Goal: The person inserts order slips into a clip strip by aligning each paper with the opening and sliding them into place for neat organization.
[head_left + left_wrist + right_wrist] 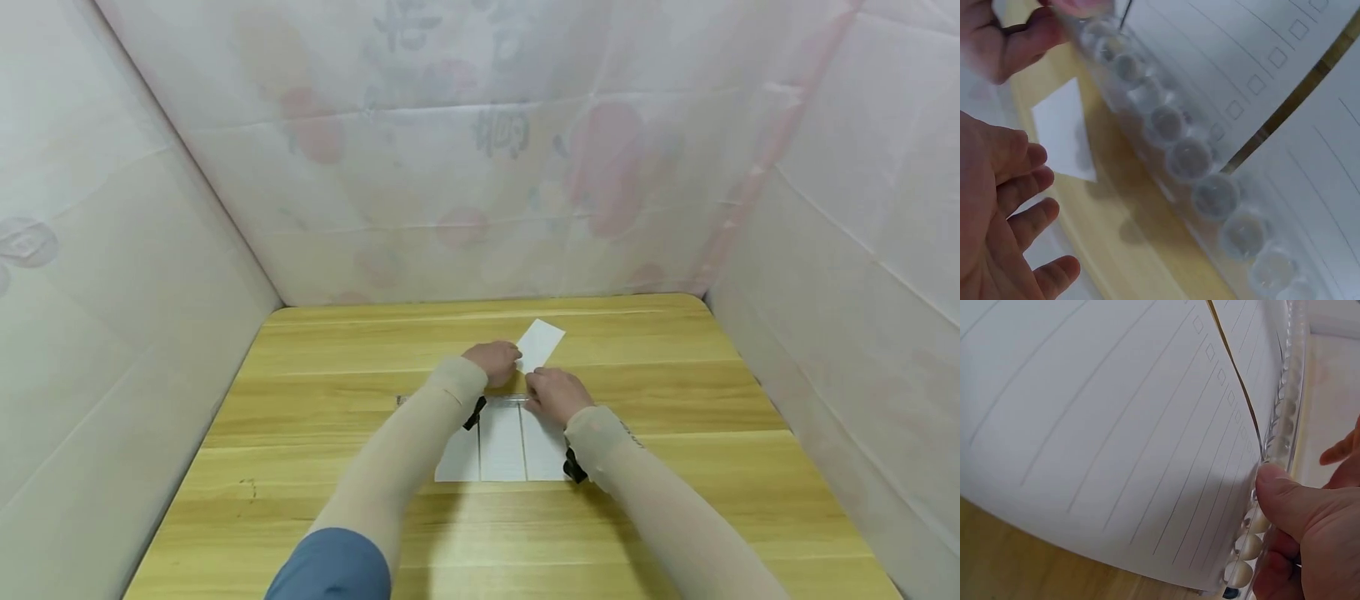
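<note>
Three white lined paper slips (502, 446) with small checkboxes lie side by side, narrow gaps between them. Along their far edge runs a clear plastic strip (1191, 159) with a row of round bumps. My right hand (1310, 531) pinches this strip at its right end, thumb on top and fingers curled beneath. Beyond the strip, a loose white slip (542, 343) lies on the table at an angle. My left hand (495, 362) is beside that slip, its fingers loosely spread and holding nothing in the left wrist view (1004, 212).
The wood-grain table (300, 467) has pale printed fabric walls (465, 167) at its back and both sides. A black wrist band (574, 467) sits under the right wrist, close over the slips. Small dark marks (251, 487) show at the table's left.
</note>
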Demonstrator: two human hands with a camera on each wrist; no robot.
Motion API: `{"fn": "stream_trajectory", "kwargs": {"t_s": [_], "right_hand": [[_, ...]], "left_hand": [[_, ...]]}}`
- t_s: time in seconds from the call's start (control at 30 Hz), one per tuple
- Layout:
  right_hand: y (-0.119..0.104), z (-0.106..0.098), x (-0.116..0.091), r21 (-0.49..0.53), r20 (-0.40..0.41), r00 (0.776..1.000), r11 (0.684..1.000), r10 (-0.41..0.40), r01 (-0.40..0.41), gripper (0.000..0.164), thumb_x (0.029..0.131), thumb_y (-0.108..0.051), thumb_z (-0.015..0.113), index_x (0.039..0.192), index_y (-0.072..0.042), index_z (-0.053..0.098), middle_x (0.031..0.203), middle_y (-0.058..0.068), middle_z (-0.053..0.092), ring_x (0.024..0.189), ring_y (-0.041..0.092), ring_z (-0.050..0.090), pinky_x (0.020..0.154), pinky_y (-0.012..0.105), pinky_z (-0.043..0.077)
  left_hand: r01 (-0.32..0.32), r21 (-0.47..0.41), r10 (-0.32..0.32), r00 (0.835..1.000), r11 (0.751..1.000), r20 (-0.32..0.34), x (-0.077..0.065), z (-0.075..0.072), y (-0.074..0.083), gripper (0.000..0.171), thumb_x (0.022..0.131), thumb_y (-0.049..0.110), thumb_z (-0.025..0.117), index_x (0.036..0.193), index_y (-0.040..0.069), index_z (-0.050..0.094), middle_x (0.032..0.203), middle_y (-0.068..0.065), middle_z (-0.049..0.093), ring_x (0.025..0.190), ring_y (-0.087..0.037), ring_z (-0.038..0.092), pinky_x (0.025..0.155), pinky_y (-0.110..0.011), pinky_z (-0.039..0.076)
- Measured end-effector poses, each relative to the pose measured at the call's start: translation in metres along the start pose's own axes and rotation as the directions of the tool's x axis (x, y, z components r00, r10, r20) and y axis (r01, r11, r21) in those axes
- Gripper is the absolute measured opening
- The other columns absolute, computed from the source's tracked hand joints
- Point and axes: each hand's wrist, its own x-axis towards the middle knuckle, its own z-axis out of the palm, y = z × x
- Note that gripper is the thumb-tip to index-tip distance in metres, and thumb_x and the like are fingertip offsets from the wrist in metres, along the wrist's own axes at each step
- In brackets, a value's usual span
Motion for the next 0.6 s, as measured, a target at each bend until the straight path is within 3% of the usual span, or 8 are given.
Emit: {"fn": "stream_trajectory", "kwargs": {"t_s": [0.07,0.2,0.3,0.4,0.6], "right_hand": [[0.0,-0.001,0.0,0.0,0.008,1.0,1.0,0.004,-0.004,0.024,0.082,-0.025,0.078,0.077,-0.017,0.056,0.074,-0.007,0.052,0.067,0.012,0.048,0.064,0.031,0.044],[0.001,-0.002,-0.001,0.01,0.018,1.0,1.0,0.016,-0.016,0.024,0.082,-0.025,0.078,0.077,-0.017,0.056,0.074,-0.006,0.052,0.066,0.013,0.048,0.063,0.031,0.044],[0.003,-0.003,-0.002,0.005,0.024,0.999,1.0,0.02,-0.02,0.024,0.082,-0.026,0.077,0.078,-0.016,0.056,0.074,-0.005,0.052,0.066,0.013,0.048,0.063,0.032,0.044],[0.007,-0.004,-0.003,-0.004,0.024,1.0,1.0,0.02,-0.02,0.024,0.083,-0.027,0.077,0.078,-0.016,0.056,0.075,-0.005,0.052,0.067,0.013,0.049,0.063,0.032,0.044],[0.009,-0.004,-0.002,0.003,0.01,1.0,1.0,0.004,-0.004,0.024,0.082,-0.026,0.078,0.077,-0.017,0.056,0.074,-0.006,0.053,0.066,0.012,0.048,0.062,0.031,0.044]], "left_hand": [[0.004,0.016,-0.004,1.0,1.0,0.024,0.002,0.003,0.003,0.041,0.105,0.022,0.032,0.142,0.02,0.049,0.148,0.006,0.042,0.135,-0.013,0.038,0.106,-0.03,0.036],[-0.031,0.033,0.03,0.998,0.999,0.053,0.004,0.008,0.01,0.038,0.103,0.019,0.035,0.134,0.019,0.057,0.145,0.007,0.045,0.126,-0.011,0.047,0.097,-0.026,0.043],[-0.051,0.033,0.048,0.996,0.998,0.077,0.004,0.011,0.015,0.038,0.103,0.019,0.036,0.137,0.019,0.054,0.147,0.007,0.042,0.128,-0.011,0.046,0.098,-0.025,0.042],[-0.052,0.04,0.048,0.995,0.998,0.083,0.006,0.012,0.018,0.041,0.104,0.022,0.033,0.143,0.02,0.047,0.152,0.007,0.035,0.135,-0.013,0.038,0.105,-0.027,0.035],[-0.033,0.029,0.032,0.998,0.999,0.051,0.006,0.015,0.017,0.039,0.104,0.024,0.035,0.138,0.018,0.053,0.147,0.006,0.043,0.129,-0.013,0.045,0.103,-0.026,0.038]]}}
